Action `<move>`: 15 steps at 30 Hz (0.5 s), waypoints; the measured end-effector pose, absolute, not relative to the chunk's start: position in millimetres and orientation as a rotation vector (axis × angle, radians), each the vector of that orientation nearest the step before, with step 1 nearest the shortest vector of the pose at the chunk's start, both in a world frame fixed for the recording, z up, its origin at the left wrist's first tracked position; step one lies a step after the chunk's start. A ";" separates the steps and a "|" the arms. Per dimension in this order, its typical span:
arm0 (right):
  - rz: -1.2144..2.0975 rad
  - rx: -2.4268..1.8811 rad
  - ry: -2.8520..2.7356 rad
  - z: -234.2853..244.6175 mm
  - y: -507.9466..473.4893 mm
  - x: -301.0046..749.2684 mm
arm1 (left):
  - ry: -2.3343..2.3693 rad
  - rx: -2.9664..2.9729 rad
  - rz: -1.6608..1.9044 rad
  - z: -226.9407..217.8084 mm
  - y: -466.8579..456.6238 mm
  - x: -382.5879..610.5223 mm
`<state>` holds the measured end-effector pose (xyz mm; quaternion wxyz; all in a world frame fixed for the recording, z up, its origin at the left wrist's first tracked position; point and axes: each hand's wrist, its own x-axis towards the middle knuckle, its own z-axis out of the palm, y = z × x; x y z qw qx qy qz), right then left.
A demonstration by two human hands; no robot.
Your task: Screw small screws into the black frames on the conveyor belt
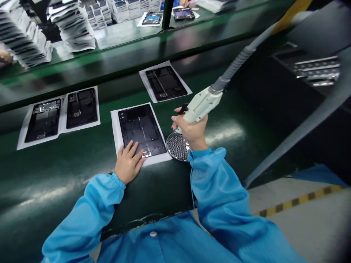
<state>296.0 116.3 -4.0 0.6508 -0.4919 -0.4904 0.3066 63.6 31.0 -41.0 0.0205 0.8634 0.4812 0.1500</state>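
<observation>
My left hand [128, 164] lies flat with fingers apart on the lower edge of a black tablet housing [139, 128], which rests on a white sheet [116, 126]. My right hand [193, 129] is closed around a pale handheld gun [203, 104], just right of that housing. A grey ribbed hose [237, 65] runs from the gun's back end up to the right. Below the gun is a round perforated metal disc [178, 146], partly hidden by my right hand and sleeve. I cannot tell whether the disc is joined to the gun.
Two more tablet housings [44, 119] [82, 109] lie on white sheets at left, and another housing [166, 83] is farther back. Behind a raised green ledge [109, 58] stand tall stacks of sheets [71, 25]. A grey strut [298, 120] slants across the right side.
</observation>
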 end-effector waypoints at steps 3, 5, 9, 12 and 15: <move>0.708 -1.099 -1.095 -2.8 115.8 294.7 | 1.496 2.679 0.466 -41.1 31.3 63.8; 0.715 -1.089 -1.095 -2.1 115.2 293.6 | 1.492 2.679 0.470 -41.3 31.3 64.1; 0.714 -1.089 -1.096 -2.5 115.4 292.6 | 1.483 2.655 0.489 -42.3 32.1 62.3; 0.713 -1.082 -1.091 -2.0 115.6 293.9 | 1.458 2.594 0.520 -43.5 33.7 57.5; 0.697 -1.042 -1.071 3.2 111.1 292.9 | 1.405 2.559 0.535 -44.1 34.7 53.7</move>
